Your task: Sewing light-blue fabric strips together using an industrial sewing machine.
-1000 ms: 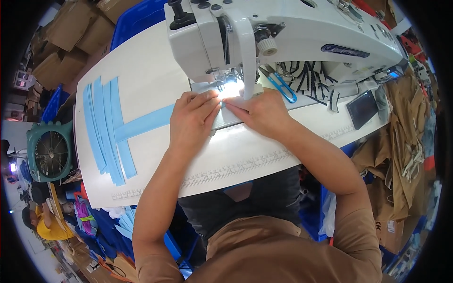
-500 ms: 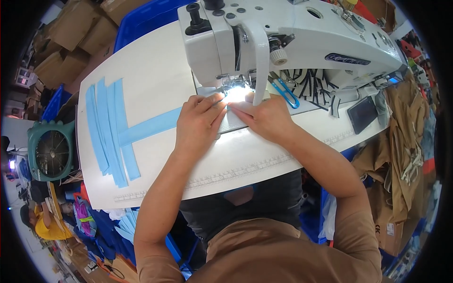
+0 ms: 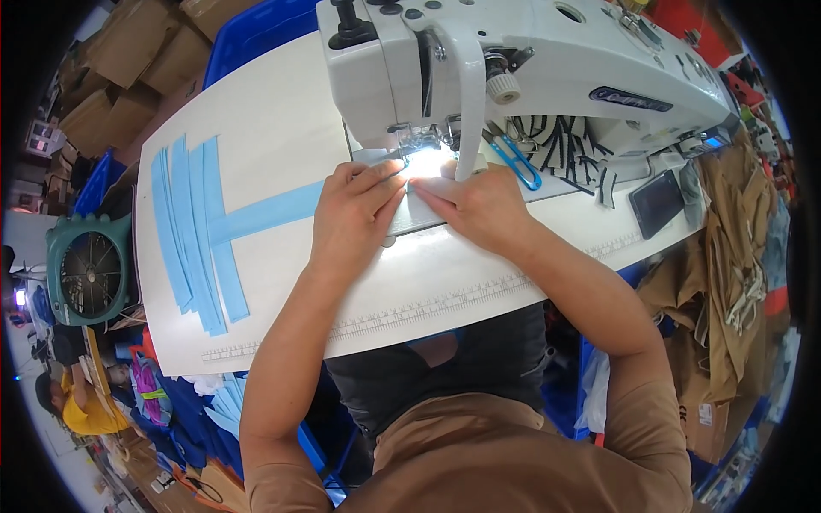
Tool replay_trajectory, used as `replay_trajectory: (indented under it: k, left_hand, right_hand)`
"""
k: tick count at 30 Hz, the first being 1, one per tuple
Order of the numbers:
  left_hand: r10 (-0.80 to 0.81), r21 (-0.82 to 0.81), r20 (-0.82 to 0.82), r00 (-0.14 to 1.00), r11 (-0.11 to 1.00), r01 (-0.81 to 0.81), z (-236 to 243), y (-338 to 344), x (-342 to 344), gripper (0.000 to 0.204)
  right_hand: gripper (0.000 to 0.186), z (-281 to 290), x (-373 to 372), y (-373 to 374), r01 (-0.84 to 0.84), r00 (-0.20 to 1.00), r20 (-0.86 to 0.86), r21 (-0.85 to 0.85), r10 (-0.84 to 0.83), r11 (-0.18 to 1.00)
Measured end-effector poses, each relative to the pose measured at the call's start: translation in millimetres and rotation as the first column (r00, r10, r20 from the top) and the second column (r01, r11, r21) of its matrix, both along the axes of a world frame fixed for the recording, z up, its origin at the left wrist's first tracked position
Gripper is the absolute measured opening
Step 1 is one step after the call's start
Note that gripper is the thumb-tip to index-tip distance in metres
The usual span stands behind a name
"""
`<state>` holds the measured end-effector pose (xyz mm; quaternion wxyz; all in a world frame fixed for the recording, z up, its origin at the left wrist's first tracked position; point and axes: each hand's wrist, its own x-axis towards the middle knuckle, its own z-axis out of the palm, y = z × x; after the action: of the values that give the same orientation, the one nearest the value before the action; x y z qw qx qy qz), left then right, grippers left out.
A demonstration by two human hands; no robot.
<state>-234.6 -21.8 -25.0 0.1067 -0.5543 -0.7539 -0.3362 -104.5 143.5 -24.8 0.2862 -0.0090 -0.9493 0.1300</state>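
We counted one left hand (image 3: 352,215), one right hand (image 3: 487,208), one white sewing machine (image 3: 547,81), one worktable (image 3: 274,111), one ruler scale (image 3: 436,302), one pair of snips (image 3: 533,180), one dark flat device (image 3: 658,204), one green fan (image 3: 91,268) and one co-worker (image 3: 90,412). We made out at least five light-blue strips (image 3: 269,212) and more than ten dark-edged scraps (image 3: 606,187), both overlapping too much for exact totals.

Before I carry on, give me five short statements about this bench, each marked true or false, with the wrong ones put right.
1. A blue strip runs under the left hand. True.
2. The sewing machine has its light off. False: it glows by the fingertips.
3. The phone lies left of the strip. False: it lies right of the right hand.
4. The snips have blue handles. True.
5. The fan is red. False: green.
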Motion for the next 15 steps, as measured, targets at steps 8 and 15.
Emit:
replay_trajectory:
  k: [8, 15]
  left_hand:
    - [0.009, -0.030, -0.006, 1.000, 1.000, -0.009, 5.5, 3.2, 6.9, 0.014]
    - [0.013, 0.002, 0.010, 1.000, 1.000, -0.013, 2.2, 2.4, 4.7, 0.014]
  right_hand:
    - [0.005, -0.5, 2.2, 3.8, -0.005, 1.000, -0.023, -0.006, 0.005, 1.000]
    - [0.008, 3.3, -0.3, -0.5, 0.009, 0.999, 0.034, 0.002, -0.009, 1.000]
